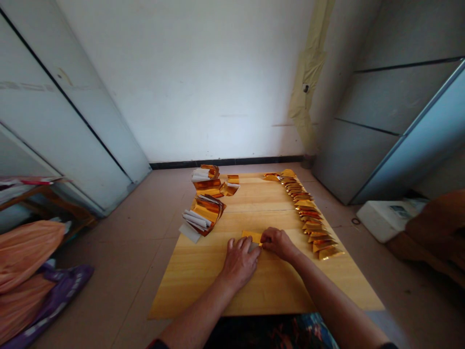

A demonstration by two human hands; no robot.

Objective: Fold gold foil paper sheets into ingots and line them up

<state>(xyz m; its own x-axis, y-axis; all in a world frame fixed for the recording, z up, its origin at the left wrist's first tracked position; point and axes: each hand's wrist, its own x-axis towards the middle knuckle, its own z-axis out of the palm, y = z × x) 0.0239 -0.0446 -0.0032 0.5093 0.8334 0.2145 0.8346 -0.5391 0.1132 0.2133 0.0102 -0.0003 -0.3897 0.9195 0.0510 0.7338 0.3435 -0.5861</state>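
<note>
A small gold foil sheet point(251, 236) lies on the low wooden table point(203, 276) just beyond my hands. My left hand point(240, 261) rests on the table with its fingers laid on the sheet's near edge. My right hand point(277, 242) has its fingers curled and pinches the sheet's right edge. A row of several folded gold pieces point(308, 213) runs along the table's right side. Fanned stacks of gold and white paper point(203, 215) sit at the left, with another stack point(206, 179) behind them.
White cabinets stand at the left point(72, 126) and grey ones at the right point(381, 121). A white box point(387, 219) lies on the floor at the right. Orange and purple bags point(32, 271) lie at the left. The wall point(203, 77) is straight ahead.
</note>
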